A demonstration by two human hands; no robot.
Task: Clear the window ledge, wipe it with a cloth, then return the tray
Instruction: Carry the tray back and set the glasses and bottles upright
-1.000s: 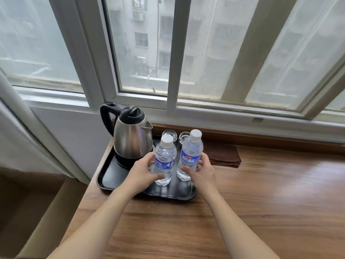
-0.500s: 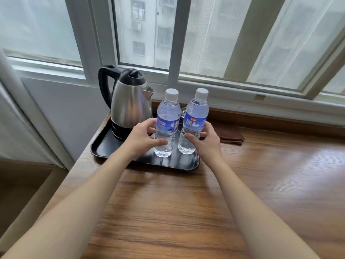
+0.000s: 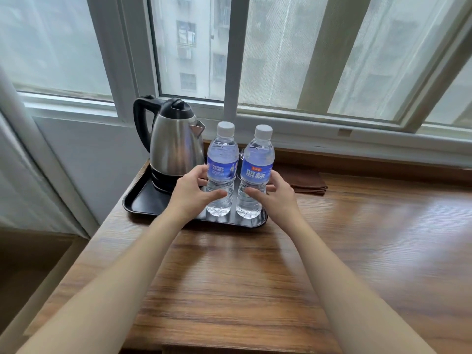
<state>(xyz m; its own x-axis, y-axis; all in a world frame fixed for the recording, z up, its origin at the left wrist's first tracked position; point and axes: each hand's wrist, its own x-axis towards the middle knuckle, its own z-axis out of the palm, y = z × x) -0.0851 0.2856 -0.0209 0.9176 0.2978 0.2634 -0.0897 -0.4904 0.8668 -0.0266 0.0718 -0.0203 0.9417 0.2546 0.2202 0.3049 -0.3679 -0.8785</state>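
On the far-left ledge (image 3: 229,277), clearing barely begun.
My left hand (image 3: 190,191) and right hand (image 3: 277,194) each curl around a bottle (image 3: 221,172) on the tray (image 3: 143,200); wiping remains.

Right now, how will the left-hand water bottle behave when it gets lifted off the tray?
The left bottle looks full, so probably heavy for its size. Thin clear ribbed plastic may flex under the left hand. Tall and narrow on the tray, it could tip if nudged high.

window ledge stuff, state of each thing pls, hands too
black plastic tray: on the wooden ledge, loaded
steel kettle with black lid: upright, lid shut
left clear water bottle: upright, capped
right clear water bottle: upright, capped
brown folded cloth: flat, behind the tray
left hand: grips left bottle
right hand: grips right bottle
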